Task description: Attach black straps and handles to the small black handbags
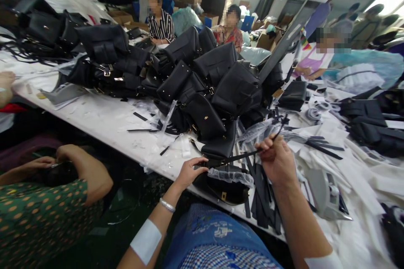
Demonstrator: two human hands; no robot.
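My left hand is closed at the upper edge of a black handbag by the table's front edge, thumb and fingers pinching the end of a thin black strap. The strap runs across to my right hand, whose fingers are closed round it; a short length sticks up beyond them. Crumpled clear plastic wrap lies along the bag's opening, and a gold clasp shows on its front. Just behind it leans another black bag with gold fittings.
A pile of black handbags spreads along the white table. Loose black strips and a grey pointed tool lie at my right. A co-worker in a green dotted top sits at left; others work across the table. A grey post rises behind.
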